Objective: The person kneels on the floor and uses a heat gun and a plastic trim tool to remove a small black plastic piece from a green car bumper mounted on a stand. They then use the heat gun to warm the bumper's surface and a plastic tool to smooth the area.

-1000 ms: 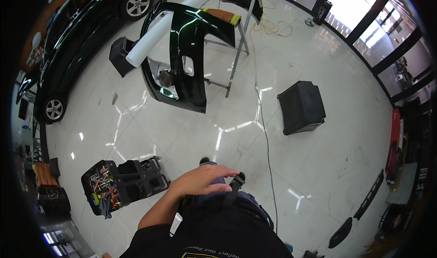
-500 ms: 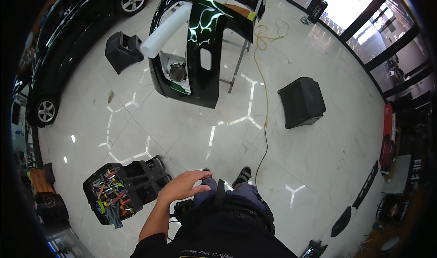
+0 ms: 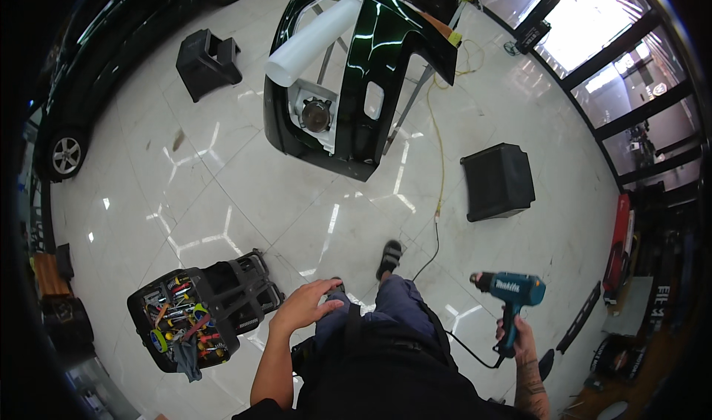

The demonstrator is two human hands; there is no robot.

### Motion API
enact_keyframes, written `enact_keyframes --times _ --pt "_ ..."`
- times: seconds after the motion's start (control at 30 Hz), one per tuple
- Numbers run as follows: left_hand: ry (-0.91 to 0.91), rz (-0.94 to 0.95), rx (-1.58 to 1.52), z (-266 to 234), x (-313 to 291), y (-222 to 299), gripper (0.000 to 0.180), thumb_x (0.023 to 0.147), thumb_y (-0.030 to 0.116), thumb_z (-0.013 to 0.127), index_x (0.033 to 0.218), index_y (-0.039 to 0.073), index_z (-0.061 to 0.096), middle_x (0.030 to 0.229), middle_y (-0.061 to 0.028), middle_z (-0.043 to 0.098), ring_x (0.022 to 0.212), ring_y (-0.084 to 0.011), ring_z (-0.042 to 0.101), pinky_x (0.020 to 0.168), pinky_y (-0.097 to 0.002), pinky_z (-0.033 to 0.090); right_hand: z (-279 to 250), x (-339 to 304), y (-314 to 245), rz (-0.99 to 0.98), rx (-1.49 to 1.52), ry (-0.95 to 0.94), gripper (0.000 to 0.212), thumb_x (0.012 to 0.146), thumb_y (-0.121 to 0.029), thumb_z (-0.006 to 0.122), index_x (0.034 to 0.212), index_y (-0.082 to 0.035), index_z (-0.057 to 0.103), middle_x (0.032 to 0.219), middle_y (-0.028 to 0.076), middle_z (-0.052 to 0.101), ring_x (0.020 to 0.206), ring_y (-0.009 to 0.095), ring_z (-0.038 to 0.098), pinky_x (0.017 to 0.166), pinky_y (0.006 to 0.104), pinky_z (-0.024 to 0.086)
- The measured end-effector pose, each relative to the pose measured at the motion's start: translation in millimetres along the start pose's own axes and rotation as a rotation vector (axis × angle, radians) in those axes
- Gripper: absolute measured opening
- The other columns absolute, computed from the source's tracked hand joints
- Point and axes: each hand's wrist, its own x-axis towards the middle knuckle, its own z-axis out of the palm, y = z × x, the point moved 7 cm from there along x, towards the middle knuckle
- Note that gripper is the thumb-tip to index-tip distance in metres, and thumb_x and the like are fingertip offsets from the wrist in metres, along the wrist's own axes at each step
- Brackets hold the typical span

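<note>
A dark green car (image 3: 67,86) is sitting along the left edge, mostly cut off by the rim. Next biggest is the glossy green bumper (image 3: 356,71), propped up on a metal stand (image 3: 404,108), I'd guess to keep it at working height, with a white film roll (image 3: 319,38) lying across it. A black box (image 3: 498,181) is sitting near the yellow cord (image 3: 439,160). The open tool case (image 3: 194,318) is waiting just beside the person's left. Right hand (image 3: 519,337) is gripping a teal heat gun (image 3: 510,292) by its handle, nozzle pointing left, well away from the bumper. Left hand (image 3: 305,306) is hanging open and empty, fingers spread, over the knee. Can't tell whether the gun is running.
</note>
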Motion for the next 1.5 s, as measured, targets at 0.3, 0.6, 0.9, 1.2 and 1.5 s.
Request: enact_keyframes --times 0.3,0.6,0.9,1.2,1.5 --pt "0.113 -0.295 -0.121 -9.7 109.3 -47.2 0.044 0.089 0.028 0.068 0.123 0.002 0.06 0.106 -0.0155 0.068 0.097 -0.0274 0.066 0.085 -0.0363 0.051 118.4 161.2 -98.6 0.04 -0.153 -0.218 0.059 0.098 -0.051 0.047 0.129 -0.002 0.045 0.08 0.012 0.059 0.058 0.018 0.058 0.055 0.0312 0.051" --pt "0.343 -0.337 -0.128 -84.7 256.1 -33.5 0.036 0.09 0.018 0.066 0.122 0.003 0.06 0.098 -0.0124 0.069 0.087 -0.0201 0.067 0.08 -0.032 0.052 239.3 270.1 -144.6 0.213 -0.031 -0.565 0.072 0.09 -0.058 0.054 0.134 -0.001 0.042 0.084 0.012 0.059 0.062 0.018 0.059 0.058 0.0301 0.049" --pt "0.568 -0.299 -0.223 -143.5 319.2 -59.1 0.043 0.091 0.019 0.064 0.127 -0.001 0.054 0.098 -0.0121 0.068 0.085 -0.0179 0.063 0.079 -0.0313 0.051 295.5 278.5 -174.8 0.213 0.027 -0.664 0.077 0.088 -0.061 0.053 0.134 0.0 0.04 0.081 0.014 0.057 0.06 0.018 0.057 0.057 0.0303 0.049" --pt "0.99 -0.102 -0.151 -183.4 354.8 -30.3 0.047 0.095 0.019 0.059 0.135 0.0 0.044 0.12 -0.0159 0.054 0.11 -0.0227 0.055 0.089 -0.0342 0.047 321.7 280.3 -180.1 0.213 -0.068 -0.496 0.082 0.078 -0.065 0.067 0.125 -0.001 0.046 0.074 0.014 0.057 0.055 0.018 0.057 0.051 0.0288 0.047" --pt "1.083 0.04 -0.146 -212.5 367.2 -5.2 0.041 0.099 0.021 0.05 0.134 -0.001 0.046 0.121 -0.0186 0.052 0.111 -0.0273 0.054 0.095 -0.036 0.043 322.1 305.9 -201.1 0.023 -0.62 -0.581 0.074 0.08 -0.041 0.076 0.129 0.003 0.044 0.084 0.014 0.061 0.063 0.017 0.06 0.055 0.0291 0.049"
